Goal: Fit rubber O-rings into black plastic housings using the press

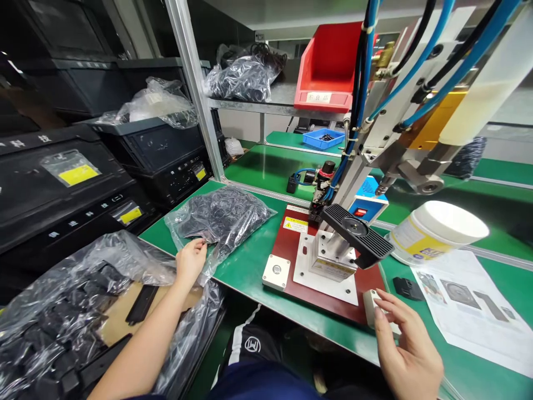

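Where the view opens at far left, black plastic storage crates (83, 166) stand stacked, with a large plastic bag of black parts (62, 316) lying on cardboard in front of them. Next along, the left hand (190, 261) lies on the green workbench (245, 272), its fingers loosely curled and touching the edge of a clear bag of small black parts (220, 222); whether they pinch the film cannot be told. A metal upright (194, 83) rises behind this bag and partly blocks the shelf beyond, which carries a further bag of black parts (245, 78), a red bin (328, 66) and, lower down, a blue tray (322, 139).

Centre right, a press fixture with a black ribbed head (353, 233) stands on a dark red base plate (287, 244), below blue air hoses (433, 61) (these cross the upper right of the view). The right hand (410, 344) sits just beyond the plate's near corner, its fingers curved around a pale block (372, 307), partly hiding it. Farther right lie a white tub with a yellow label (433, 233), a small black part (407, 289) and a printed sheet (470, 311).
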Motion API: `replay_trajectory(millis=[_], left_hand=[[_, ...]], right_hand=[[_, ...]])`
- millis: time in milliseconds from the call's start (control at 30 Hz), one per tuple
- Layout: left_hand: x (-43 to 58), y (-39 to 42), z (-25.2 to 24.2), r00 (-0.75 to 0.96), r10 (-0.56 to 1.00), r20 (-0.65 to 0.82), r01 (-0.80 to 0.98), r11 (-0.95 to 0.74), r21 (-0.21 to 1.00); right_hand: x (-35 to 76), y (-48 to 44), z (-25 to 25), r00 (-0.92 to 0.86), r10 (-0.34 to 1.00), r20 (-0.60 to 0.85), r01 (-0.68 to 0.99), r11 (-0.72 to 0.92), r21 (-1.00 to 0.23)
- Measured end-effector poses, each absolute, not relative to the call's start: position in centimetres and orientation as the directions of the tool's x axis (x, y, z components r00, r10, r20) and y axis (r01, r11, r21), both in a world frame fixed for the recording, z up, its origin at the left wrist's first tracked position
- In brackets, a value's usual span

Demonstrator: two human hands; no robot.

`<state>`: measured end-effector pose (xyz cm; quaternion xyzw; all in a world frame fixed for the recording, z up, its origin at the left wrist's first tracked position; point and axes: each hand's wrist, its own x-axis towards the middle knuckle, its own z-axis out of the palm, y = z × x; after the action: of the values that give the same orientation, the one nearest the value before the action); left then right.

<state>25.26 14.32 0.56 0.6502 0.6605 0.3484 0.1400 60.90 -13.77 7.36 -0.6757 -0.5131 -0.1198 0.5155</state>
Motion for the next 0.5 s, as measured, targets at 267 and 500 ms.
replay_trajectory(millis=[267,500], left_hand=[[22.2,11.3,0.5,-0.099,0.929,0.356,0.780,-0.150,0.608],[20.3,8.9,-0.3,-0.146,0.948,0.283,0.695,-0.105,0.711]], right_hand=[[59.7,-13.1,8.0,0.387,0.594,0.705,0.831,0.108,-0.546],[57.9,-12.9,8.8,0.256,0.634,0.729,0.850,0.211,-0.482]])
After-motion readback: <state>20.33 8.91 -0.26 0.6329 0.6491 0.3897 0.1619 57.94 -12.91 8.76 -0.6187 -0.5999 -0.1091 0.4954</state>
